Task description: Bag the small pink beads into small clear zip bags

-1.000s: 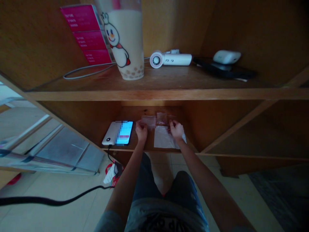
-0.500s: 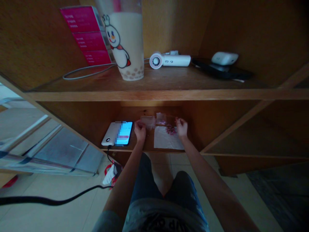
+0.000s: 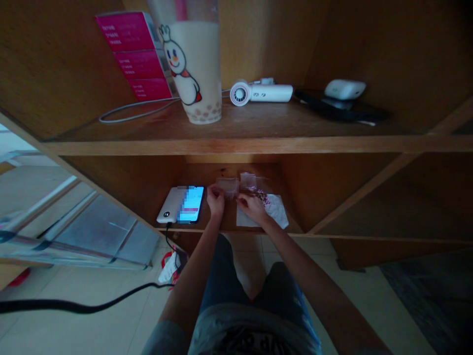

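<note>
My left hand (image 3: pixel 216 201) is closed in a pinch on the lower shelf, at the left side of a clear plastic bag (image 3: pixel 227 185). What its fingertips hold is too small to make out. My right hand (image 3: pixel 253 207) is over the left part of a white paper sheet (image 3: pixel 277 209), its thumb and fingers pinched together near the bag's lower right corner. Anything between those fingers is hidden or too fine to see. Small pink and dark red beads (image 3: pixel 263 197) lie in a pile on the paper, partly covered by my right hand. Behind them is a second small clear bag (image 3: pixel 248 180).
Left of my hands lie a lit phone (image 3: pixel 190 204) and a white cabled device (image 3: pixel 169 206). The upper shelf edge (image 3: pixel 236 147) overhangs, bearing a milk tea cup (image 3: pixel 199 69), pink boxes (image 3: pixel 129 32), a handheld fan (image 3: pixel 262 92) and a white case (image 3: pixel 345 88).
My right hand has moved left from the paper's right side, across the beads, to close by my left hand. My left hand has stayed almost in place.
</note>
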Motion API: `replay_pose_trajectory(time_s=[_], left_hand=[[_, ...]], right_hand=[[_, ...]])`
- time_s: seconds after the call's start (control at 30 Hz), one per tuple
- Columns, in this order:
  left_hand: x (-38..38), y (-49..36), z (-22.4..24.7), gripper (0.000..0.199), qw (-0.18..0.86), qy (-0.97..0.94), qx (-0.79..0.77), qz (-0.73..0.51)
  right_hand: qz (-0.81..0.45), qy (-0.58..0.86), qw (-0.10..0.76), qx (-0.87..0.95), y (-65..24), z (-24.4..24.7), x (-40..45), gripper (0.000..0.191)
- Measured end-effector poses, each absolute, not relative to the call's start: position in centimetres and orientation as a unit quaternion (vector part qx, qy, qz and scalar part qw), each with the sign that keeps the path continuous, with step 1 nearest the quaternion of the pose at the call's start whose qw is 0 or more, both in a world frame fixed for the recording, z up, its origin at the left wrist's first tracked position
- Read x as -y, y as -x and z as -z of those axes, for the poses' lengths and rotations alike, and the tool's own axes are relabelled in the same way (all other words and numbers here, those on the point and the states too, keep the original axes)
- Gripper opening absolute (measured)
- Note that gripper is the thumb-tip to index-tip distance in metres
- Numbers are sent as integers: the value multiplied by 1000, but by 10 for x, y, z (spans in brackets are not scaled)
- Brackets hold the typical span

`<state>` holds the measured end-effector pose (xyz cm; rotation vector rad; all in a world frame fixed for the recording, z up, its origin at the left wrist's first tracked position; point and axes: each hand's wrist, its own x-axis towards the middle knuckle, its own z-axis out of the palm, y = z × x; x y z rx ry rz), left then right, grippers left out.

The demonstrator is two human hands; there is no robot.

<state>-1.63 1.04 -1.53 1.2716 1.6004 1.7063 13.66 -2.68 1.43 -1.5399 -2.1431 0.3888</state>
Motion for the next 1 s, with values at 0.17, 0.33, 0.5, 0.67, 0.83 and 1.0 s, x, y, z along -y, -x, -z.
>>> replay_pose_trajectory(time_s=[0.17,0.33,0.5,0.67,0.83,1.0], left_hand=[[-10,17,16,26,238,-457,-584,-628],[-12,20,17,24,232,-425,-584,-652],[-13,22,16,24,246,-407,-572,-668],[-14,22,19,23,243,-409,-577,-664],[-15,22,21,25,256,-412,-566,-666],[-14,21,19,24,262,-409,-567,-665]], right_hand=[[-97,552,174,809,-124,-25,22,27],[-81,598,145,784,-107,-28,17,26],[-84,606,126,781,-101,-26,15,28],[-86,614,127,774,-101,-25,14,24],[-102,631,133,758,-98,-25,13,24],[-110,645,164,739,-112,-27,21,23]])
